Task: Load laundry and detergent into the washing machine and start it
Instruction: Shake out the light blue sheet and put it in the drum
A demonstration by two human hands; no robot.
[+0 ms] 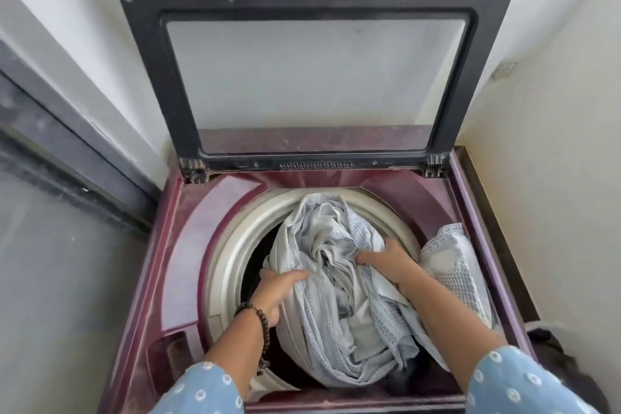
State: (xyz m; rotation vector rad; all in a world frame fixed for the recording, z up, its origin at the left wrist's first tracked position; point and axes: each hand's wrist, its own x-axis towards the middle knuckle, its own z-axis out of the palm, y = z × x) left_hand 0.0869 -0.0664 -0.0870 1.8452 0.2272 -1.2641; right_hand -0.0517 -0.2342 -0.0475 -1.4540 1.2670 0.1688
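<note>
Pushing the pale sheet (pixel 339 282) into the drum (pixel 232 245) is the step in hand; left hand (pixel 277 289) and right hand (pixel 386 262) both grip its folds; one corner lies over the maroon rim (pixel 465 198) on the right, so next it probably needs tucking inside.

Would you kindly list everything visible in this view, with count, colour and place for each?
washing machine: one, maroon top, centre, in a corner between walls
lid: one, black frame with pale pane, raised upright at the back
drum rim: one, cream, round the opening
sheet: one, pale blue-grey with printed pattern, bunched in the drum, one end draped over the right edge
bracelet: one, dark beads, left wrist
sleeves: two, blue with white dots, bottom
left hand: grips the sheet's left side
right hand: grips the sheet's middle
</note>
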